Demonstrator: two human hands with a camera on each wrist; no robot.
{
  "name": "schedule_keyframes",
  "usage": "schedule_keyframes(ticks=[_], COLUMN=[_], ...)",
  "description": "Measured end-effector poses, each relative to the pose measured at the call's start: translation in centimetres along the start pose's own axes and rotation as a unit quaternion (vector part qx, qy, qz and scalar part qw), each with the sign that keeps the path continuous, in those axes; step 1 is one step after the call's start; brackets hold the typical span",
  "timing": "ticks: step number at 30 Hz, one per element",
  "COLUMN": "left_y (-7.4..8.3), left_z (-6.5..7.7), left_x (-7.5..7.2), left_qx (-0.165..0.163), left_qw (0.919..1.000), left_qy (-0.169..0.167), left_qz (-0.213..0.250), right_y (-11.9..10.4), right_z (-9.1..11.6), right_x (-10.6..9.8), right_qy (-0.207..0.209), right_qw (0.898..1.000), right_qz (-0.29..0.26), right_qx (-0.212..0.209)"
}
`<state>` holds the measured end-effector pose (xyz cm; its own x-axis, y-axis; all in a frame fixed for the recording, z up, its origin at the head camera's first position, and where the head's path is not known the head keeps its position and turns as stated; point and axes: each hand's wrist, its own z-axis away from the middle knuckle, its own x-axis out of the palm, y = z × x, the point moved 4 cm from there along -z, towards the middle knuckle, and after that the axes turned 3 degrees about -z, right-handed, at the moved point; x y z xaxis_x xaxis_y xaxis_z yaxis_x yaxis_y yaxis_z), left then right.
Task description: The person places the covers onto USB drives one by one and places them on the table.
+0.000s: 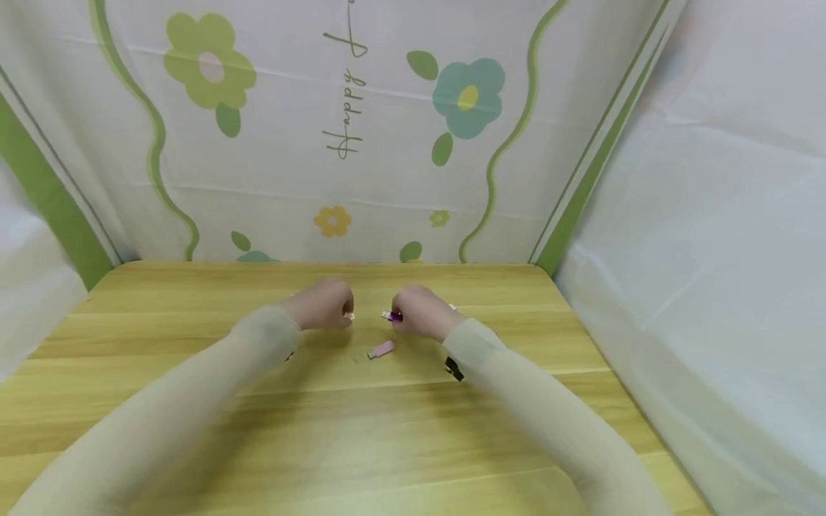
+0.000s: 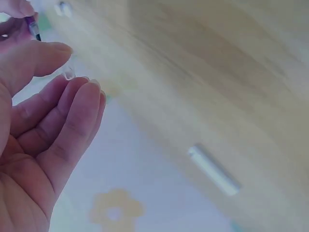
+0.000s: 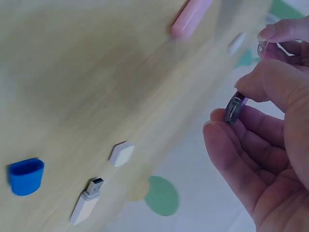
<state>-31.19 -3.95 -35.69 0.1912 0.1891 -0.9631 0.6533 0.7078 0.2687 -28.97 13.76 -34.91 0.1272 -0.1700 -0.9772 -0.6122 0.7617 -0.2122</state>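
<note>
Between thumb and fingertips my left hand point(image 1: 325, 304) pinches a small clear cap point(image 2: 69, 73). Facing it across a short gap, my right hand point(image 1: 422, 312) pinches a purple USB stick point(image 1: 393, 316), its metal plug pointing left toward the cap. In the right wrist view the end of the purple stick point(image 3: 234, 108) shows between thumb and fingertips. Both hands are close over the table. Just nearer than the hands, a pink USB stick point(image 1: 382, 350) lies with its plug to the left, beside a small clear piece point(image 1: 357, 357).
A blue cap point(image 3: 26, 177), a white cap point(image 3: 121, 153) and a white USB stick point(image 3: 87, 203) lie on the wooden table point(image 1: 361, 444). A black piece point(image 1: 454, 368) is partly under my right forearm. A pale bar-shaped object point(image 2: 213, 170) lies near the far edge, before a flowered curtain point(image 1: 271, 158).
</note>
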Motion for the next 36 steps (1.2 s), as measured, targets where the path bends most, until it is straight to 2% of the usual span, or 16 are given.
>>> schedule_keyframes(ticks=[5,9,14,17,22,28,32,36], left_y=[2.8,4.4,5.7,6.4,7.7,9.6,10.7,11.6], left_z=[3.9,6.6,9.5,10.9,12.5,13.6,14.3,15.0], left_x=[-1.2,-1.5,-1.1,-0.8,-0.6,-0.4,-0.5,-0.2], left_qx=[0.05,0.071,0.093,0.103,0.123,0.15,0.16,0.171], left_qw=[0.9981,0.9958,0.9924,0.9899,0.9855,0.9775,0.9739,0.9699], left_qy=[0.028,0.033,0.045,0.058,0.077,0.109,0.119,0.128], left_qz=[-0.024,-0.048,-0.067,-0.078,-0.087,-0.1,-0.107,-0.117], right_y=[-1.6,-3.2,-5.3,-6.4,-7.7,-8.8,-9.5,-10.1], right_z=[3.3,6.0,8.8,10.0,11.4,12.4,13.0,13.6], right_x=[-0.1,-0.1,0.1,0.2,0.1,0.1,0.6,1.0], right_qy=[0.03,0.061,0.118,0.139,0.145,0.163,0.176,0.179], right_qw=[0.999,0.995,0.981,0.973,0.97,0.962,0.956,0.954], right_qz=[-0.008,0.0,0.013,0.019,0.033,0.025,0.021,0.017], right_qx=[-0.038,-0.076,-0.155,-0.184,-0.192,-0.216,-0.234,-0.242])
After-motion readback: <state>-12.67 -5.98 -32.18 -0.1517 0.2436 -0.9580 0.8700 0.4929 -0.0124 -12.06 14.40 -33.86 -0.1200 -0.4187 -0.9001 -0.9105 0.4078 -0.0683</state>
